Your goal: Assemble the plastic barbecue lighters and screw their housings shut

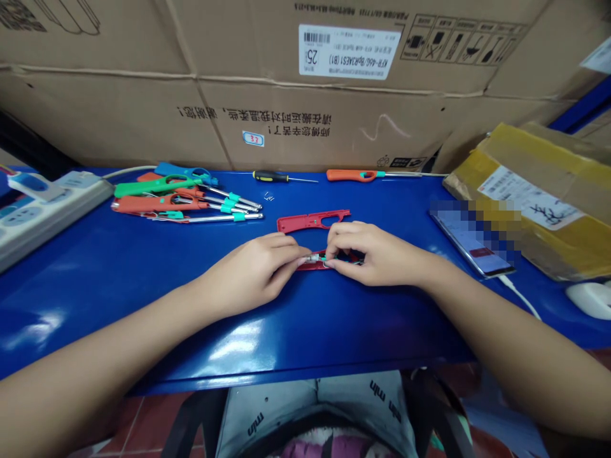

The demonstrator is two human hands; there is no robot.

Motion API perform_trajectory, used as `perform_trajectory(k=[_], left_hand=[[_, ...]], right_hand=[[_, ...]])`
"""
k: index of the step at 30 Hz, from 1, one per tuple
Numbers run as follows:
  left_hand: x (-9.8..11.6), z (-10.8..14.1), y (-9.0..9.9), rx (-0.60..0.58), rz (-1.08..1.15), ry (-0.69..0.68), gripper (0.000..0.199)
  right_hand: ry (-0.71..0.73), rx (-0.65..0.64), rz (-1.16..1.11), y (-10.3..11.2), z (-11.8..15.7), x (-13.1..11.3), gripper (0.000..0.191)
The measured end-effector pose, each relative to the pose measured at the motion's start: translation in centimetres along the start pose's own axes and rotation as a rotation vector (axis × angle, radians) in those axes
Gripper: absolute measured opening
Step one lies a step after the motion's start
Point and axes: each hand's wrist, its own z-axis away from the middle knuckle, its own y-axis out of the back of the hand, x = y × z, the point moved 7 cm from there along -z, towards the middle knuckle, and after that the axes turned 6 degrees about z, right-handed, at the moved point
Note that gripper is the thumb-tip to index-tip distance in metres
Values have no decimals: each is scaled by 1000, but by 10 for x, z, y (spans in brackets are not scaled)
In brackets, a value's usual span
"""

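My left hand (267,266) is pinched, thumb and fingertips closed on the end of a small clear-and-green lighter part (315,257). On the other side of that part, my right hand (370,251) pinches its green end. Beneath my fingertips lies a red lighter shell half (309,267), mostly covered by the hands. Thin wire-like bits show by my right fingers, too small to make out. Just beyond my hands rests the other red shell half (298,224), inner side up, with a trigger opening.
Several assembled lighters (157,203) are piled at left by a white power strip (48,207). A screwdriver (270,176), small screws (268,196) and an orange lighter (351,175) lie at the back. A phone (470,238) and a taped box (529,191) are at right.
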Motion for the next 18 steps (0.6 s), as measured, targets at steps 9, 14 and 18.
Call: perform_trajectory(k=[9,14,18], left_hand=[[-1,0,-2,-8,-27,-41,29],[1,0,-2,-8,-33,-62,28],[3,-1,-1,-4,-45,-72,27]], right_hand=[[26,20,29,2,1,-1,8],[22,3,33,0,1,0,8],[32,-9,48,-1,1,0,8]])
